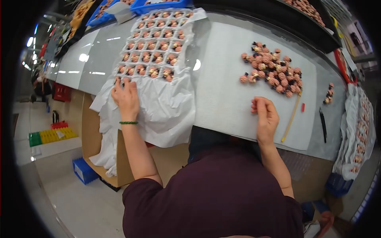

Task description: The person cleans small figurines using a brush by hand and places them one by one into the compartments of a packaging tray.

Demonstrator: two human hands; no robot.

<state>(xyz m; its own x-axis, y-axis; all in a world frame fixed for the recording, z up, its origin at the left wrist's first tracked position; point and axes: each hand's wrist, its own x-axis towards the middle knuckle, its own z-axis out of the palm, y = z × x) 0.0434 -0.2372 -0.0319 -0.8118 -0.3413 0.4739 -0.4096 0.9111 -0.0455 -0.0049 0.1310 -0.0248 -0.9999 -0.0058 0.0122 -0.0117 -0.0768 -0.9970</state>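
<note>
My left hand [126,97], with a green band at the wrist, reaches to the lower left corner of a white compartment tray [152,51]. Its fingertips touch small pink and black pieces in the nearest row. Each visible compartment holds such a piece. White paper [166,103] lies crumpled below the tray. Over the white sheet [222,87], my right hand [266,117] is curled, thumb near the fingers; whether something small is between them is hidden. A loose pile of pink pieces with black parts [274,69] lies beyond it.
A thin yellow stick [291,119], a small red piece [303,107] and a black pen-like tool [323,125] lie at right. Another filled tray [360,131] stands at the far right. Blue bins [158,5] and a black bin [278,20] line the back. A cardboard box [90,137] sits below left.
</note>
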